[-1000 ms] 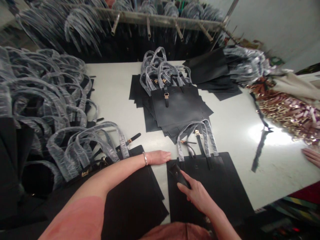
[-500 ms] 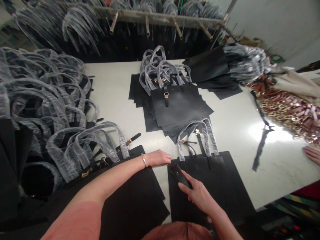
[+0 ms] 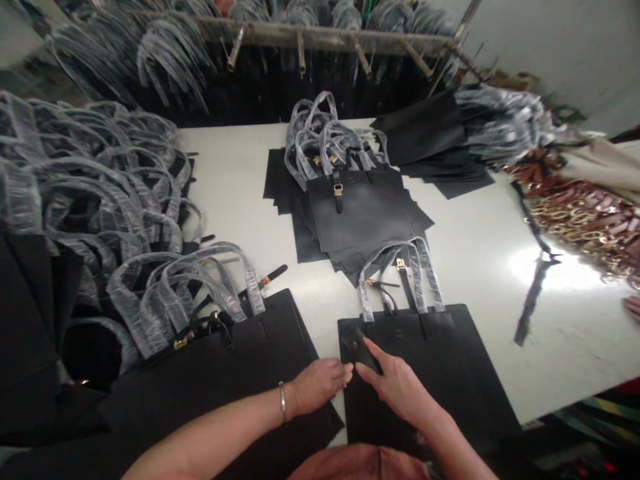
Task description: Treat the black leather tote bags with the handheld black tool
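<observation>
Before me lies a black tote bag with plastic-wrapped handles pointing away and gold-buckled straps. My right hand is closed around a small flat black object over the bag's upper left part; its exact kind I cannot make out. My left hand, with a bracelet at the wrist, is closed, fingertips together by the bag's left edge and close to my right fingers. Whatever those fingertips pinch is hidden. Under my left forearm is a stack of black bags.
Wrapped-handled bags crowd the table's left side. A bag pile lies mid-table, another at the back right. Gold-chained brown pieces and a dark strap are right. Another person's hand shows at the edge.
My left hand has come toward me along the bag's left edge, down beside my right fingers. The right hand keeps its hold on the black object. The view has shifted slightly.
</observation>
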A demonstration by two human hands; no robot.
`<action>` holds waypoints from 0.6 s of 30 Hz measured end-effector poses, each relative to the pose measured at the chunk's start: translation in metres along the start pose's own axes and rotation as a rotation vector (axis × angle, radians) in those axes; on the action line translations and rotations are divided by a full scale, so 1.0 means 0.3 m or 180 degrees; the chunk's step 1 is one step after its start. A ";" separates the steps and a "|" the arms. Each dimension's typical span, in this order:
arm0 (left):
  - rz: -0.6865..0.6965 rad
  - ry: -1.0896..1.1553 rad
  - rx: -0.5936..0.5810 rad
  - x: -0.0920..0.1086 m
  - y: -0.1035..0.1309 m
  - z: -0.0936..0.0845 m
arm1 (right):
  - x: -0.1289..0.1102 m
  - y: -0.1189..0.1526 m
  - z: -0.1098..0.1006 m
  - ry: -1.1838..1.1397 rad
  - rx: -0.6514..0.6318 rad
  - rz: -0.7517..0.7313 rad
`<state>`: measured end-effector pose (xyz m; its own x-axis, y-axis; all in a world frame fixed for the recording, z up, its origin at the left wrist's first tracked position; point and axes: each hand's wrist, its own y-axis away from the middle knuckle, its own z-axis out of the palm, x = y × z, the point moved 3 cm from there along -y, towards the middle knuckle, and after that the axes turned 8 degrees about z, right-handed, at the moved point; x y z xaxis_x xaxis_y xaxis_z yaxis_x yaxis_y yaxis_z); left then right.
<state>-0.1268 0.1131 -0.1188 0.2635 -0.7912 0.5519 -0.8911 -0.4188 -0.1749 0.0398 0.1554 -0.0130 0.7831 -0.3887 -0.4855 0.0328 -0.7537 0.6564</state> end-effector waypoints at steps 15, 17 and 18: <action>-0.0461 -0.0172 -0.0178 0.044 -0.008 -0.006 | -0.085 -0.034 0.017 0.0767 -0.0142 -0.0467; -0.0508 -0.0152 -0.0174 0.043 -0.007 -0.005 | -0.113 -0.068 0.006 0.0515 0.0023 -0.0329; -0.0503 -0.0124 -0.0174 0.042 -0.006 -0.005 | -0.124 -0.082 -0.006 0.0426 0.0119 -0.0251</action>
<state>-0.1223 0.1046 -0.1102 0.4151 -0.7345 0.5368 -0.8559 -0.5153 -0.0433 0.0109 0.1894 -0.0101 0.8549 -0.2554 -0.4516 0.0761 -0.7993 0.5961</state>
